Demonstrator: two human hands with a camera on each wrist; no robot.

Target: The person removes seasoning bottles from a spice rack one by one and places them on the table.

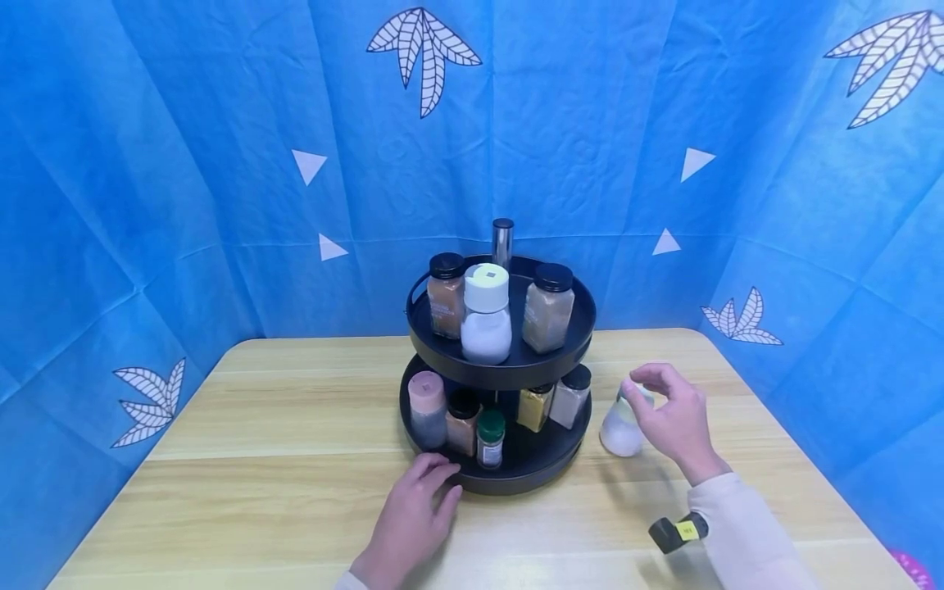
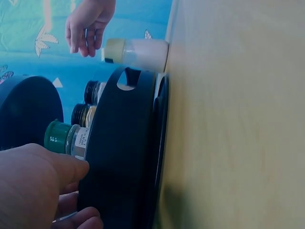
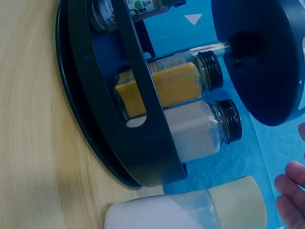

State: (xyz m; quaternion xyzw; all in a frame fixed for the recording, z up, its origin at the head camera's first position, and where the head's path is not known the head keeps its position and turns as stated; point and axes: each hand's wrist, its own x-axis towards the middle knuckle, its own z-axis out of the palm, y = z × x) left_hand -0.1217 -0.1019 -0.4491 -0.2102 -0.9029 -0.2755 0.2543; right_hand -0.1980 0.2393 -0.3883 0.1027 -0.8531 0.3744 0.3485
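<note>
A black two-tier round rack (image 1: 509,483) stands on the table. Fingers of my left hand (image 1: 416,516) touch the front left rim of its lower tier, near a small green-capped jar (image 1: 490,438). To the right of the rack, a white-filled bottle with a pale yellow-green cap (image 1: 622,430) stands upright on the table. My right hand (image 1: 674,418) hovers by that cap, fingers loosely bent. A gap shows between its fingers and the cap (image 3: 238,202) in the right wrist view, and nothing is in its grasp.
On the upper tier stand a white-capped bottle (image 1: 487,328) and two black-capped jars, one brown-filled (image 1: 446,303). The lower tier also carries a pink-capped bottle (image 1: 428,418), a yellow-filled jar (image 1: 534,407) and other jars. Blue cloth (image 1: 590,123) surrounds the wooden table (image 1: 295,426).
</note>
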